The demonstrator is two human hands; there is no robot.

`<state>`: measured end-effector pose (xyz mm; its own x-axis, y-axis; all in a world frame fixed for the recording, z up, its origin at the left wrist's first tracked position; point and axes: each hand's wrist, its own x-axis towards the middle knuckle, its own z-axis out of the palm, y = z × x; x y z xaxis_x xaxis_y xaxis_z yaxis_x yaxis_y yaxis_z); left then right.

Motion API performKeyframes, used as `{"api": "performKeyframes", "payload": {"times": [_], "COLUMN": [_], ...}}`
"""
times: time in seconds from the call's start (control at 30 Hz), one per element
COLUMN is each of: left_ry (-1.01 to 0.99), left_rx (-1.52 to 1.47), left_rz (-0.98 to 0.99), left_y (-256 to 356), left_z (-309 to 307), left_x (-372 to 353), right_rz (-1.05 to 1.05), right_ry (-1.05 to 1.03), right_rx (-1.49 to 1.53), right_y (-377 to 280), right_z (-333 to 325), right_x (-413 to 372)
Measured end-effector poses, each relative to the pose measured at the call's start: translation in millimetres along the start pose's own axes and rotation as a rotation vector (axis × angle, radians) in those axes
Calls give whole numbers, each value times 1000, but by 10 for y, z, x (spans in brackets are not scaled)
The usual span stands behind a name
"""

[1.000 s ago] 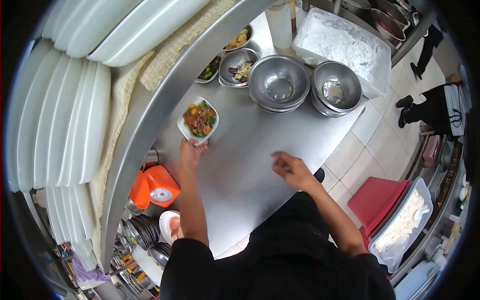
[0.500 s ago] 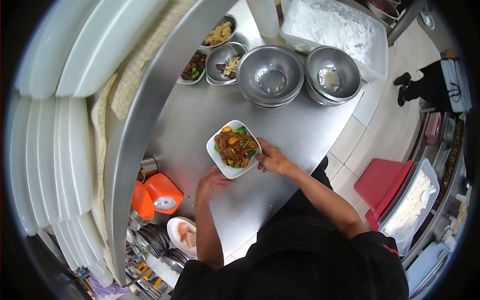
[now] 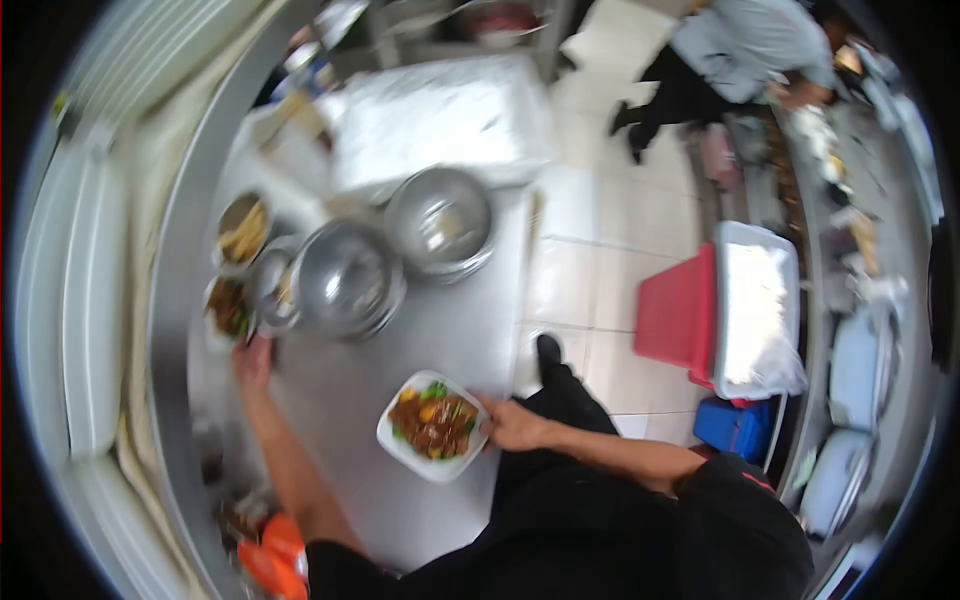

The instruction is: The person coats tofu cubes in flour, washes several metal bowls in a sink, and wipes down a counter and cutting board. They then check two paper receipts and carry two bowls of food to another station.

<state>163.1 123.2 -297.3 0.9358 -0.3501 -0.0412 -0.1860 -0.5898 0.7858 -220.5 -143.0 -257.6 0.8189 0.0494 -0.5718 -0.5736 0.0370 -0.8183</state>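
My right hand (image 3: 517, 425) grips the right edge of a white square bowl (image 3: 392, 447) over the front of the steel counter. In the bowl is brown saucy meat with green vegetables and yellow pieces. Stretched far to the left, my left hand (image 3: 256, 362) is at the near edge of a second white dish (image 3: 214, 325). That dish holds dark meat and some green. Blur hides whether the left fingers have closed on its rim. Beside it stand a small metal bowl (image 3: 283, 318) and another bowl of pale yellow pieces (image 3: 242, 240).
Large steel bowls (image 3: 345, 275) and a second stack (image 3: 440, 220) stand behind. A plastic tub of white powder (image 3: 440, 120) is at the back. Orange scales (image 3: 272, 560) sit at lower left, a red bin (image 3: 675, 320) on the right. A co-worker (image 3: 740, 50) bends at the far right.
The view has swung right. My left hand has left the square bowl's side and reached out to the second dish. My right hand has drawn the square bowl towards the counter's front edge.
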Motion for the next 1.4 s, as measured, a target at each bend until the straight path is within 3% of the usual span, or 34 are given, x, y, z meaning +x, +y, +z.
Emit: {"api": "performKeyframes", "payload": {"times": [0.03, 0.07, 0.1, 0.17, 0.23, 0.33, 0.37, 0.4, 0.43, 0.5, 0.73, 0.97, 1.07, 1.13, 1.33, 1.4], "left_ry": [41, 67, 119, 286, 251, 368, 376, 349, 426, 552, 575, 261, 11, -272, -854, -946], "left_rx": [22, -171, -390, -1374, -1417, -1235, -1043, -623, -990, -862, -608, -601, -639, -812, -803, -727], "left_rz": [-114, -76, 79, -169, -128, -31, -94, 198, -128, -275, -464, -434, -372, -184, -160, -166], "left_y": [213, -432, -1522, -1105, -1206, -1296, -1444, -1153, -1077, -657, 1325, 2890, 3447, 3836, 4897, 5260], "left_z": [10, -27, -129, -80, -238, -351, -446, -371, -494, -498, 263, 1594, 2299, 3003, 4755, 5334], "left_x": [-14, 211, 637, 498, 317, -183, -404, -792, -1009, -1439, -2581, -2978, -2883, -2715, -2439, -2375], "right_rz": [-24, -57, -27, 2, -37, -83, -93, -70, -72, -93, -91, -236, -278, -281, -495, -563], "right_ry": [39, 60, 61, 81, 163, 305, 374, 423, 455, 532, 681, 962, 1069, 1152, 1396, 1451], "right_rx": [73, 143, 144, 158, 234, 377, 441, 488, 529, 592, 772, 829, 901, 916, 1081, 1118], "right_y": [59, 84, 140, 97, 261, 394, 428, 501, 566, 663, 977, 1477, 1710, 1853, 2150, 2308], "right_z": [-114, -181, -276, -480, -589, -798, -873, -968, -1085, -1311, -2422, -3229, -3488, -3632, -4098, -4285], "right_x": [-177, -298, -414, -701, -910, -1176, -1269, -1343, -1414, -1548, -2059, -2829, -3130, -3302, -3597, -3649]}}
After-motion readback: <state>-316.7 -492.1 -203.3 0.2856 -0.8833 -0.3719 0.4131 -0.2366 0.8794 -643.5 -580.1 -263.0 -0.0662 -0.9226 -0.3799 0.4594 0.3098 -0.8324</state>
